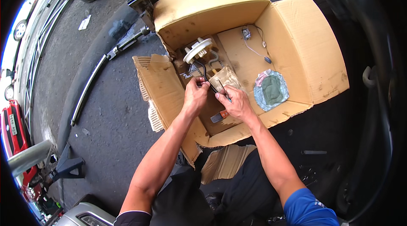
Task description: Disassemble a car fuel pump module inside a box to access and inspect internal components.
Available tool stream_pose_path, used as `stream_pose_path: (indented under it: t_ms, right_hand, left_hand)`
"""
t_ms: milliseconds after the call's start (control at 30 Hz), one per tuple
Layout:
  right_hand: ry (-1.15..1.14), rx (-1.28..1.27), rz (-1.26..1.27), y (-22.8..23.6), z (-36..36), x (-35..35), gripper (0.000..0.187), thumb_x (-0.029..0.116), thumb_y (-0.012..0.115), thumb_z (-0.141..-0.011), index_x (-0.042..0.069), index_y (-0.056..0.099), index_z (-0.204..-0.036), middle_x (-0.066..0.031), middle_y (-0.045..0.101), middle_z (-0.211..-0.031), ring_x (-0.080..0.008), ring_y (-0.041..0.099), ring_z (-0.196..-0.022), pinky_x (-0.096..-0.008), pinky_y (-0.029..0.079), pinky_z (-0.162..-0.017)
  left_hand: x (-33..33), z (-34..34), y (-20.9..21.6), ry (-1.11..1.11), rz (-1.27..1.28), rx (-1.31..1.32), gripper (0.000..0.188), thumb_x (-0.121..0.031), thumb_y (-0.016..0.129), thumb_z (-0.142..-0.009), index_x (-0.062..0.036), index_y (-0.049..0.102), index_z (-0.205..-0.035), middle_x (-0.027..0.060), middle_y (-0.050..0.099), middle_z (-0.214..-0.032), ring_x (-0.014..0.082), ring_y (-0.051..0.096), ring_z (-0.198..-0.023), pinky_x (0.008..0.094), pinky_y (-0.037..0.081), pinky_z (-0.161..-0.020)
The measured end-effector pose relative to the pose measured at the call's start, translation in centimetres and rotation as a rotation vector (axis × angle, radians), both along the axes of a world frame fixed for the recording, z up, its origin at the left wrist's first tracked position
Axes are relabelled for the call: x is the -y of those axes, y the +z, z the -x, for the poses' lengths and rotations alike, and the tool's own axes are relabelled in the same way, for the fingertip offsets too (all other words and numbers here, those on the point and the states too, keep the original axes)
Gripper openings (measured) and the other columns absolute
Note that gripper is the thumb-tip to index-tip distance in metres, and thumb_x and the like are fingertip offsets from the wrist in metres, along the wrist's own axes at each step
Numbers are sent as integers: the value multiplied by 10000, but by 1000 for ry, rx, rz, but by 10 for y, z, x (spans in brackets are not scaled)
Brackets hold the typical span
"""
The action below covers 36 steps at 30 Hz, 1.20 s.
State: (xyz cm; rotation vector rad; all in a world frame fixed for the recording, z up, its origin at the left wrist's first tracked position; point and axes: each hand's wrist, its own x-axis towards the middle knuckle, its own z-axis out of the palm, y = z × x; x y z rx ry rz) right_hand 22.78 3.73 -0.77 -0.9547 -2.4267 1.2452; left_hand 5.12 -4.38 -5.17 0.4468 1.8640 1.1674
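Observation:
A fuel pump unit lies in the cardboard box (292, 44), its white round flange (198, 51) tilted up and a grey corrugated hose (215, 58) running toward its beige body (227, 78). A thin black hose (205, 72) comes down from the flange. My left hand (196, 95) is closed, thumb and fingertips pinching at this hose beside the body. Close by, my right hand (235, 103) is closed around a thin, rod-like tool whose tip points at the hose and body. Its exact kind is partly hidden by my fingers.
Below my hands lies an orange-and-grey scraper or blade (219, 116). On the box's right side sit a blue-and-white plastic wrap with a green cloth (273, 89) and a small sensor with wires (246, 33). A jack with a long handle (91, 86) stands left of the box.

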Motion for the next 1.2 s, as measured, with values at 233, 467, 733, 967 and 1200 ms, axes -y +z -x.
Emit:
stream_pose_path:
  t_ms: [233,467,733,967,1200]
  right_hand:
    - [-58,-68,66,3,-5,-6,299,271,719,-1026,-13,670,-946,-183,681,-862,-389,681,-796,-463,524,-735]
    - [-49,-79,72,-3,-7,-9,292,251,747,-1000,-14,669,-906,-178,660,-805,-359,653,-728,-448,506,-701]
    - [-75,-156,58,-6,-10,-13,301,243,764,-983,-20,663,-875,-175,641,-763,-339,630,-687,-441,496,-671]
    - [-58,-51,-21,3,-11,-18,301,260,745,-984,-9,667,-872,-180,678,-818,-377,671,-736,-469,520,-684]
    - [-87,162,-195,5,-8,8,291,296,702,-1017,10,683,-966,-200,728,-971,-443,721,-865,-528,586,-778]
  left_hand:
    - [-11,0,20,-176,154,-171,444,-266,783,-978,101,703,-1213,141,769,-1009,198,729,-913,356,582,-845]
    - [-10,-3,4,-62,40,-23,395,-201,758,-981,95,695,-1235,142,767,-995,198,716,-882,358,575,-817]
    - [-11,-4,27,-66,95,-61,441,-272,792,-964,81,724,-1220,155,787,-963,220,742,-889,374,584,-838]
    - [-11,-19,39,-73,151,-136,490,-363,858,-948,66,756,-1164,136,799,-1007,179,740,-930,340,586,-846]
    - [-8,-27,33,45,79,-255,429,-284,838,-934,27,773,-1222,170,823,-1041,273,787,-979,415,594,-924]
